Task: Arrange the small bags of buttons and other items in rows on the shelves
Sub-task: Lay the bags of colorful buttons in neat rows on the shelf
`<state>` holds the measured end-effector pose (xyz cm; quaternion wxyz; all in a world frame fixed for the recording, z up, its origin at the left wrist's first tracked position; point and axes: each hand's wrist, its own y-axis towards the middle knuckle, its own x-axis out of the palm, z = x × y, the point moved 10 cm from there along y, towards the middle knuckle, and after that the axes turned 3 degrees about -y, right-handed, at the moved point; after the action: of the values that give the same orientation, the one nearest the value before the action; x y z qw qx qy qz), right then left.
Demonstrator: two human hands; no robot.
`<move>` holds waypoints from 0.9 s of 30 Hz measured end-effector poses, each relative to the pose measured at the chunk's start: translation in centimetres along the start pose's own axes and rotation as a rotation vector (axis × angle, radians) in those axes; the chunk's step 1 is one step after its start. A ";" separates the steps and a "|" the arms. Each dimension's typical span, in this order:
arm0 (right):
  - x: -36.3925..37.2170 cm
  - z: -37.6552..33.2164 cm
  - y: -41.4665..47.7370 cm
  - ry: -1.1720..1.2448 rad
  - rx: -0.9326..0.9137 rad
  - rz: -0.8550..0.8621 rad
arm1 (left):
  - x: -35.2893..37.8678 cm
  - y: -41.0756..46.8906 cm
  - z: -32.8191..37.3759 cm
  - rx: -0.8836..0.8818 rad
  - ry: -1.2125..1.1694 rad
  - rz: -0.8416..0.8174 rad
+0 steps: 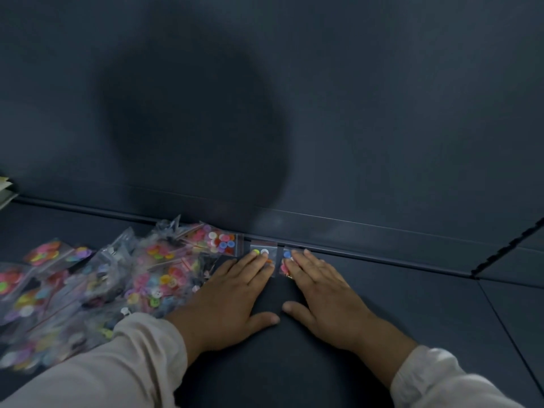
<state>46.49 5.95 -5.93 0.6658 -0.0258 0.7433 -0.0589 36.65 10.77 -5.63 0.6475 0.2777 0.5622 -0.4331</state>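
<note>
Two small clear bags of coloured buttons lie side by side against the back wall of the dark shelf (412, 304). My left hand (232, 295) lies flat, its fingertips pressing on the left small bag (260, 250). My right hand (321, 293) lies flat too, fingertips on the right small bag (286, 256). Both hands have their fingers spread and grip nothing. A larger bag of red, pink and blue buttons (219, 241) lies just left of them at the wall. A loose heap of button bags (88, 290) covers the shelf's left part.
The dark back wall (353, 113) rises straight behind the bags, with my head's shadow on it. A seam and a side panel (506, 248) close the shelf at the right. Pale paper edges (6, 189) show at the far left.
</note>
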 end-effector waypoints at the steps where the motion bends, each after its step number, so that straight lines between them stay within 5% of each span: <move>1: 0.0 0.0 0.1 0.010 -0.010 0.000 | 0.0 -0.1 -0.1 0.003 0.003 -0.002; 12: -0.5 0.0 0.0 0.101 -0.030 0.007 | -0.5 -0.6 -0.6 0.017 -0.036 0.026; 16: -2.7 -1.0 0.5 0.111 -0.022 0.177 | -3.2 -1.9 -0.5 0.021 0.038 0.209; 21: -5.2 -5.2 4.1 0.134 -0.028 0.327 | -5.5 -3.8 -4.9 -0.229 0.127 0.327; 27: -4.5 -9.8 10.4 0.098 -0.004 0.214 | -3.7 -7.5 -11.5 -0.373 0.205 0.178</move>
<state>37.72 17.31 -1.76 0.6310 0.0550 0.7737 0.0128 24.51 17.93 -3.58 0.6628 0.2442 0.6687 -0.2323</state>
